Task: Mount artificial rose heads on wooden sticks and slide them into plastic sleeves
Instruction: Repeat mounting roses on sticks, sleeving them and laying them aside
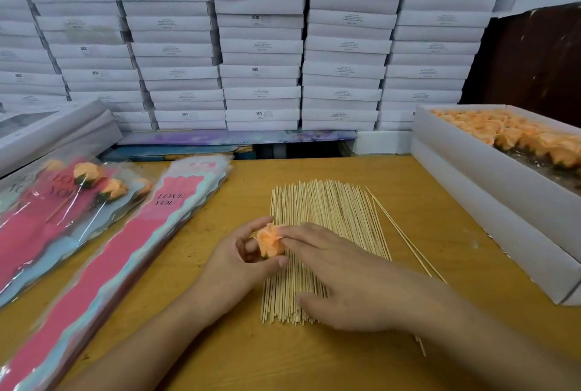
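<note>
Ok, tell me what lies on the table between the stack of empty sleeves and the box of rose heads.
In the head view, the spread of wooden sticks lies between the empty sleeves and the box of rose heads, with both hands over it.

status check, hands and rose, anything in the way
Left hand holds rose head; right hand touches its petals, over the sticks. No stick in the rose yet. Empty sleeves at left, nothing in the way.

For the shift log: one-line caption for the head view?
Left hand holds an orange rose head, right hand touching it, above the spread wooden sticks.
</note>
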A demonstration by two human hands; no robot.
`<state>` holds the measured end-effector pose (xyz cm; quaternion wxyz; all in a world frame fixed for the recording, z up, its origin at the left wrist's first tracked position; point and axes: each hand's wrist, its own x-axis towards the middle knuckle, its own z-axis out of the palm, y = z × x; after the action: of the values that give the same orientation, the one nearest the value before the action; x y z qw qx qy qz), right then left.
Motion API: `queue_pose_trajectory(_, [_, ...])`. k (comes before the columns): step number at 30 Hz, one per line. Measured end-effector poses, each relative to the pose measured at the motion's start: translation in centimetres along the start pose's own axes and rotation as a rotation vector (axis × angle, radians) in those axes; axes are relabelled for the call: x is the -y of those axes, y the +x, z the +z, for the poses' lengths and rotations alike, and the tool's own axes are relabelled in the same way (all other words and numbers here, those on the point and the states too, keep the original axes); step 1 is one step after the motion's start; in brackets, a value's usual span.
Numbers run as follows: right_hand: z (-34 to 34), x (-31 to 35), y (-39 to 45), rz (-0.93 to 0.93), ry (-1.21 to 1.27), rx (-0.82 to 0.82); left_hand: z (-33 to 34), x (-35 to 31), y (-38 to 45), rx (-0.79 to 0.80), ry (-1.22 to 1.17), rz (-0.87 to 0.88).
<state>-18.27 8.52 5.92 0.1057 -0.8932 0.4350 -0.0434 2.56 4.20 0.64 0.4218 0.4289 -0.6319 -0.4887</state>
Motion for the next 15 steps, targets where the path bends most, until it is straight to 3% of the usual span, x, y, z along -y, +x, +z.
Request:
queue_pose_trajectory(6, [0.3, -0.6, -0.5, 0.054, 0.131, -0.185, -0.6, -0.2, -0.1, -0.008, -0.226, -0.098])
queue_pose_trajectory(12, [0.3, -6.3, -0.9, 0.411, 0.295, -0.5, -1.5, 0.0, 0.2, 0.016, -0.437, -0.228])
queue_pose_trajectory(15, [0.7, -9.0, -1.3, 0.56, 0.356, -0.52, -1.8, 0.1, 0.4, 0.013, -0.481, -0.243])
